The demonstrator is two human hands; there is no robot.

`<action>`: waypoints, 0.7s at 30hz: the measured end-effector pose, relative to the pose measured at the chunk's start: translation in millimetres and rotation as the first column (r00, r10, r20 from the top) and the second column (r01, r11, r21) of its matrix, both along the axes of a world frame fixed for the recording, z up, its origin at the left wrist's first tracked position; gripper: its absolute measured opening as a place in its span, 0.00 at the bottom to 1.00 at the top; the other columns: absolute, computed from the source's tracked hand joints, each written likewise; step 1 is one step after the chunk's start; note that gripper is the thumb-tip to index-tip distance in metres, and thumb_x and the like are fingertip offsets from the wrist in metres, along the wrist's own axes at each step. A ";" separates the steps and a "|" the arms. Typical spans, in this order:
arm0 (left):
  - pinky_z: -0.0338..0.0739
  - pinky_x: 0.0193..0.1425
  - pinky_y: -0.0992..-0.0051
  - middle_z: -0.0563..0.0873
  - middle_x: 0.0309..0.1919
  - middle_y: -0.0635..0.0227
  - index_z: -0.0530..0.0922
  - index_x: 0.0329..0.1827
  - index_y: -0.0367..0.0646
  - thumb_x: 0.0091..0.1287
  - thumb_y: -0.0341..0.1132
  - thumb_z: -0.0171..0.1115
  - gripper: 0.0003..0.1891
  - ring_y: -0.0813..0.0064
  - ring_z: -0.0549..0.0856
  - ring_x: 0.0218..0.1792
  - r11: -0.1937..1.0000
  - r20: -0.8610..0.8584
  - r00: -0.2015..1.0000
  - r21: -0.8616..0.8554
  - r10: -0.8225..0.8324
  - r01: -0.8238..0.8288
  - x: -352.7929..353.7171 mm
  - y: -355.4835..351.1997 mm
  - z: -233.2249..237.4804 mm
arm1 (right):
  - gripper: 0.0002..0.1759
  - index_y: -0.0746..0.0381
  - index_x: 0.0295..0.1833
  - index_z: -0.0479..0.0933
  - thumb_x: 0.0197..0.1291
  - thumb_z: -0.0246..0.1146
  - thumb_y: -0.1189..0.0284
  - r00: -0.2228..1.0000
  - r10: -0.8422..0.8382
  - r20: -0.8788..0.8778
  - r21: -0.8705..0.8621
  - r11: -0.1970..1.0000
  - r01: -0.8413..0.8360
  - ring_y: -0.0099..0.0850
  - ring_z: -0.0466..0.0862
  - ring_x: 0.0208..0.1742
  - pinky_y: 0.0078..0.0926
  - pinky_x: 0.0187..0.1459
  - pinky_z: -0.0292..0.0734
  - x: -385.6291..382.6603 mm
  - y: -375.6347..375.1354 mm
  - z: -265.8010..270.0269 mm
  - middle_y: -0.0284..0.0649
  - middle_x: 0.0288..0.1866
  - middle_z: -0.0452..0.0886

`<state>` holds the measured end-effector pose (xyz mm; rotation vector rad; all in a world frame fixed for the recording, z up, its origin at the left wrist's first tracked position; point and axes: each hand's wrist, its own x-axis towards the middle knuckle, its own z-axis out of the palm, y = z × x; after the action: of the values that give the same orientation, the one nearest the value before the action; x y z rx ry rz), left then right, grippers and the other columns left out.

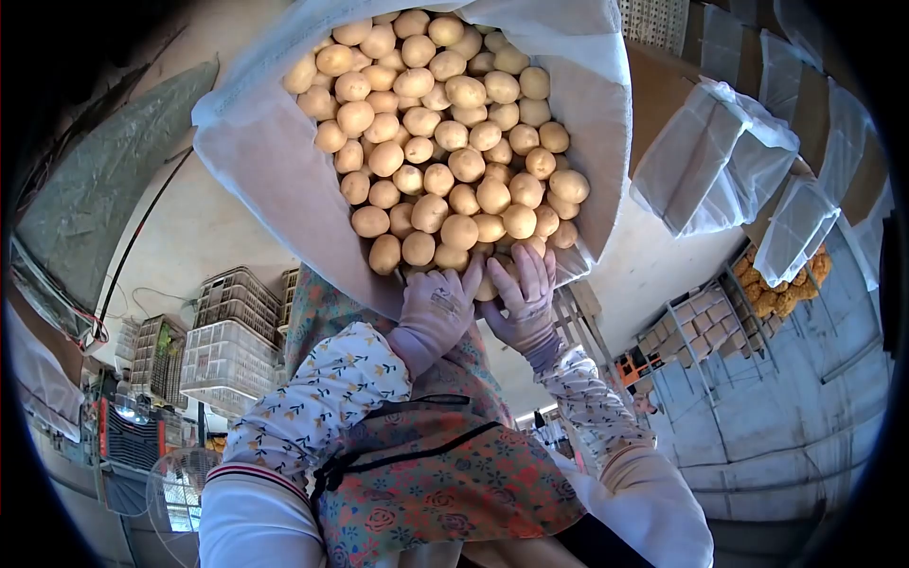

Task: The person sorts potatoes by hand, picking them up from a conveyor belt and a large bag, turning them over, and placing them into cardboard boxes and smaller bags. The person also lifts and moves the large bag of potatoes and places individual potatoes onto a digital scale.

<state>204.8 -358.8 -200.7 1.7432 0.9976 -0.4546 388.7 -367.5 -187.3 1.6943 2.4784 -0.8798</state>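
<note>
A large heap of round, yellow-brown potatoes (445,142) fills an open box lined with white mesh cloth (260,170). Both my hands are at the near edge of the heap, in thin pale purple gloves. My left hand (437,305) lies against the nearest potatoes with its fingers apart, some tips hidden among them. Just beside it, my right hand (525,301) has its thumb and fingers around a potato at the near right corner. Another potato (487,288) shows between the two thumbs.
Plastic crates (230,355) are stacked on the left. More cloth-lined boxes (710,161) stand at the upper right. Stacked cartons (696,327) and orange net sacks (781,284) are farther right. A wire-guarded fan (180,497) is at the lower left.
</note>
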 end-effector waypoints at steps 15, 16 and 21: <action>0.75 0.40 0.61 0.81 0.36 0.66 0.67 0.73 0.43 0.66 0.53 0.60 0.36 0.68 0.83 0.34 0.999 0.013 0.999 0.027 0.046 -0.047 -28.1 -5.2 14.5 | 0.28 0.53 0.56 0.80 0.47 0.73 0.57 0.982 0.185 -0.034 0.208 0.963 -0.174 0.40 0.76 0.54 0.56 0.68 0.65 31.8 31.5 -29.3 0.40 0.53 0.75; 0.75 0.40 0.61 0.81 0.36 0.66 0.69 0.72 0.43 0.66 0.53 0.60 0.34 0.68 0.83 0.35 0.998 0.012 0.999 0.032 0.046 -0.047 -29.7 -5.7 15.2 | 0.29 0.52 0.56 0.80 0.48 0.73 0.54 0.983 0.184 -0.021 0.212 0.961 -0.175 0.40 0.75 0.53 0.55 0.68 0.65 31.6 32.8 -29.5 0.40 0.52 0.74; 0.75 0.40 0.57 0.83 0.36 0.65 0.73 0.66 0.44 0.67 0.51 0.58 0.28 0.65 0.85 0.36 0.984 0.049 0.983 -0.010 0.176 -0.176 -38.5 -10.3 14.0 | 0.33 0.55 0.62 0.76 0.56 0.67 0.48 1.000 -0.023 0.002 0.215 0.976 0.022 0.48 0.74 0.57 0.56 0.65 0.66 23.3 39.3 -24.3 0.45 0.55 0.73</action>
<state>166.3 -369.1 -186.7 1.6367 1.1029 -0.2998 412.0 -328.2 -211.6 1.7856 2.6407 -0.6266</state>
